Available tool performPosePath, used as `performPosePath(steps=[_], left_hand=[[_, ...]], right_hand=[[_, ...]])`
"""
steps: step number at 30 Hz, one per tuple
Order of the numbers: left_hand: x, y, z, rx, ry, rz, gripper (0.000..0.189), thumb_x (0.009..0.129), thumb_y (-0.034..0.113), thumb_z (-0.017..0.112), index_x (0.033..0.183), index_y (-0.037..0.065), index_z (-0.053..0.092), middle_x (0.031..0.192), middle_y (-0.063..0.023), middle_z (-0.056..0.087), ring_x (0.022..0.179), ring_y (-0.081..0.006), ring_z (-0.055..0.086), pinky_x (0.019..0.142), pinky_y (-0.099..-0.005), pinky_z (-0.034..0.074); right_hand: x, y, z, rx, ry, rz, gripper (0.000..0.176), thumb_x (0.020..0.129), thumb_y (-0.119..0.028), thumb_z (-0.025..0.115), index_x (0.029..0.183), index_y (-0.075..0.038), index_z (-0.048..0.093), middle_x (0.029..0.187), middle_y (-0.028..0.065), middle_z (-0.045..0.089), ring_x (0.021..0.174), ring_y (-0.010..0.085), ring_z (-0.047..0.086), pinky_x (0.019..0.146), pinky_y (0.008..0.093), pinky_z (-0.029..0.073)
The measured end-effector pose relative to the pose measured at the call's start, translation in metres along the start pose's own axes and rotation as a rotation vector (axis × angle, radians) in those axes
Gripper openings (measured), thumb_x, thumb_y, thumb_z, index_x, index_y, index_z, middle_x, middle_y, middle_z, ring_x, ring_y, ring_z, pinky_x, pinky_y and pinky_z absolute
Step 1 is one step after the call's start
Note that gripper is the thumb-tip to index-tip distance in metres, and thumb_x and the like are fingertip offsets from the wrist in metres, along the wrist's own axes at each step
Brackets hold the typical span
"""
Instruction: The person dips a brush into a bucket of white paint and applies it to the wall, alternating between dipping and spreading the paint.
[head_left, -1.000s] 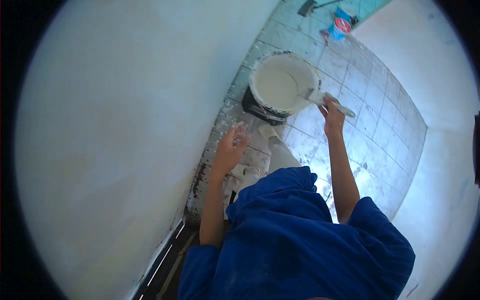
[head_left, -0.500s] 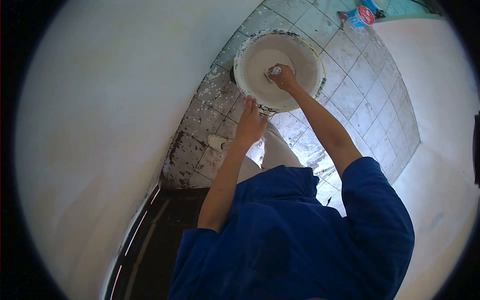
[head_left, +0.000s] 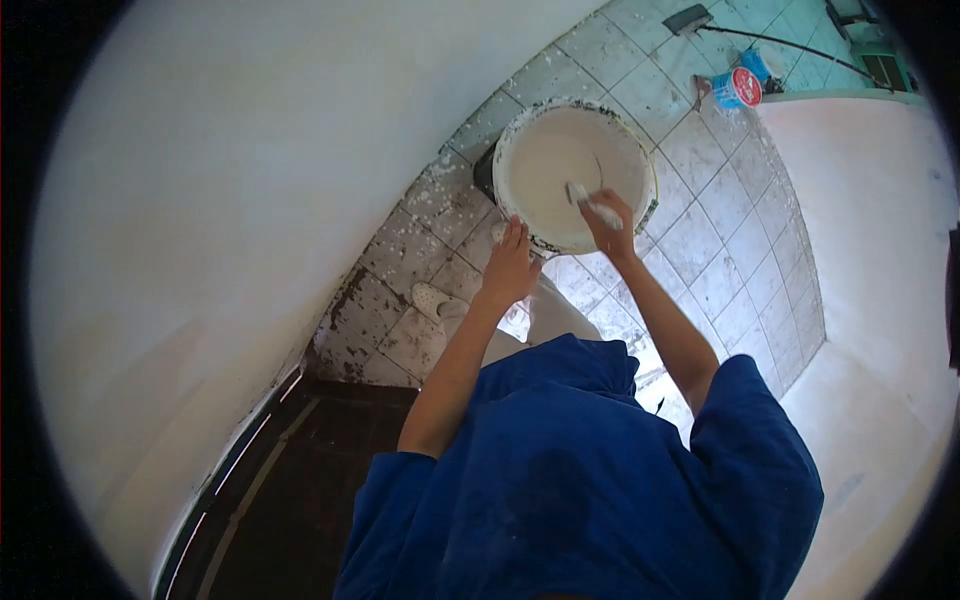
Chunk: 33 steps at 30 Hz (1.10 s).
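Observation:
A large bucket (head_left: 503, 180) with a paint-spattered rim holds a pale, creamy liquid (head_left: 545, 160). My right hand (head_left: 612, 222) grips the whitish handle of a tool (head_left: 577, 195) over the bucket's right side; the tool's dark end points up and left, close to the liquid. Whether that end touches the liquid I cannot tell. My left hand (head_left: 512, 265) rests against the near left part of the rim, its fingers apart and holding nothing.
Spattered floor tiles (head_left: 695, 160) surround the bucket. A pale wall (head_left: 250, 180) rises at the left. Blue tubs (head_left: 738, 88), a small scraper (head_left: 702, 92) and a long-handled tool (head_left: 688, 19) lie at the upper right. A dark brown surface (head_left: 300, 480) is at lower left.
My right hand has moved from the bucket's middle to its right side, and more of the tool now shows. The view has shifted, bringing the long-handled tool into sight. My left hand stays at the rim.

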<state>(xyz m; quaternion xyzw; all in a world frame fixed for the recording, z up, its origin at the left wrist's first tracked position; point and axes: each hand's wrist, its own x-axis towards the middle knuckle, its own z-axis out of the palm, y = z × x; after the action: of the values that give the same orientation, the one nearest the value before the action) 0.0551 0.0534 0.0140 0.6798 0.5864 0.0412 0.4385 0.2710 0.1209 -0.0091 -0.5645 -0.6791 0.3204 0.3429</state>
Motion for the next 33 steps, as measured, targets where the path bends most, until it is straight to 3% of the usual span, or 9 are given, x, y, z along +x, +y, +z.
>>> performPosePath(steps=[9,13,14,16,17,18,23,27,33], left_hand=[[0.010,-0.019,0.016,-0.074,0.097,0.100,0.068,0.079,0.017,0.059,0.136,-0.003,0.029,0.145,-0.0254,0.021,0.134,-0.0363,0.023,0.108,-0.0436,0.026],[-0.002,-0.006,-0.025,-0.317,0.066,0.047,0.063,0.072,0.013,0.062,0.131,0.002,0.040,0.129,-0.0259,0.043,0.119,-0.0394,0.042,0.104,-0.0413,0.032],[-0.015,0.002,-0.057,-0.403,-0.124,0.051,0.075,0.082,0.029,0.062,0.141,0.002,0.024,0.145,-0.0216,0.025,0.131,-0.0347,0.032,0.109,-0.0398,0.026],[-0.028,-0.017,-0.055,-0.384,0.026,0.030,0.067,0.087,0.040,0.054,0.138,0.003,0.032,0.144,-0.0200,0.028,0.130,-0.0335,0.034,0.108,-0.0393,0.026],[-0.026,-0.036,-0.043,-0.298,0.093,-0.020,0.063,0.090,0.043,0.048,0.137,0.003,0.034,0.142,-0.0201,0.033,0.129,-0.0334,0.035,0.107,-0.0388,0.028],[-0.048,-0.035,-0.067,-0.371,0.099,-0.026,0.064,0.091,0.047,0.047,0.135,0.002,0.037,0.139,-0.0208,0.036,0.127,-0.0327,0.038,0.106,-0.0382,0.029],[-0.161,-0.060,-0.142,-0.548,0.338,-0.087,0.059,0.090,0.044,0.051,0.131,0.002,0.043,0.133,-0.0165,0.046,0.121,-0.0294,0.046,0.101,-0.0354,0.036],[-0.223,-0.095,-0.179,-0.618,0.702,-0.130,0.052,0.091,0.038,0.053,0.129,0.002,0.045,0.130,-0.0140,0.050,0.118,-0.0265,0.050,0.097,-0.0347,0.040],[-0.328,-0.051,-0.270,-0.651,0.954,-0.106,0.049,0.092,0.036,0.052,0.127,0.002,0.047,0.127,-0.0129,0.052,0.117,-0.0261,0.050,0.096,-0.0361,0.042]], right_hand=[[-0.075,-0.069,-0.015,-0.170,0.016,-0.231,0.013,0.075,0.002,0.065,0.087,0.000,0.060,0.085,0.0192,0.058,0.076,0.0354,0.059,0.065,0.0380,0.048],[-0.076,-0.049,-0.001,-0.050,0.083,-0.247,0.018,0.074,0.004,0.064,0.091,-0.001,0.057,0.088,0.0194,0.058,0.076,0.0374,0.057,0.066,0.0415,0.046],[-0.076,-0.022,0.010,-0.023,0.239,-0.344,0.014,0.074,0.005,0.064,0.086,0.000,0.058,0.086,0.0169,0.059,0.074,0.0344,0.056,0.066,0.0406,0.046],[-0.056,-0.034,0.008,-0.045,0.276,-0.105,0.006,0.074,0.002,0.064,0.074,0.000,0.058,0.084,0.0103,0.059,0.071,0.0256,0.055,0.063,0.0385,0.044],[-0.046,-0.025,0.012,0.264,0.323,0.230,0.008,0.078,-0.004,0.065,0.082,-0.001,0.059,0.085,0.0076,0.060,0.076,0.0195,0.056,0.068,0.0353,0.047],[-0.031,-0.061,0.011,0.600,0.403,0.439,0.020,0.085,-0.012,0.063,0.102,-0.003,0.055,0.098,0.0067,0.059,0.088,0.0179,0.058,0.072,0.0294,0.050],[0.039,-0.212,-0.007,1.113,0.386,0.530,0.027,0.088,-0.019,0.061,0.111,-0.007,0.053,0.110,0.0092,0.057,0.099,0.0191,0.057,0.081,0.0285,0.049],[0.090,-0.291,0.010,1.302,0.241,0.269,0.036,0.090,-0.021,0.058,0.121,-0.004,0.049,0.119,0.0106,0.053,0.106,0.0198,0.055,0.088,0.0290,0.048],[0.138,-0.459,0.017,1.488,-0.013,-0.179,0.041,0.092,-0.016,0.054,0.128,-0.001,0.041,0.123,0.0088,0.049,0.117,0.0210,0.048,0.099,0.0356,0.041]])
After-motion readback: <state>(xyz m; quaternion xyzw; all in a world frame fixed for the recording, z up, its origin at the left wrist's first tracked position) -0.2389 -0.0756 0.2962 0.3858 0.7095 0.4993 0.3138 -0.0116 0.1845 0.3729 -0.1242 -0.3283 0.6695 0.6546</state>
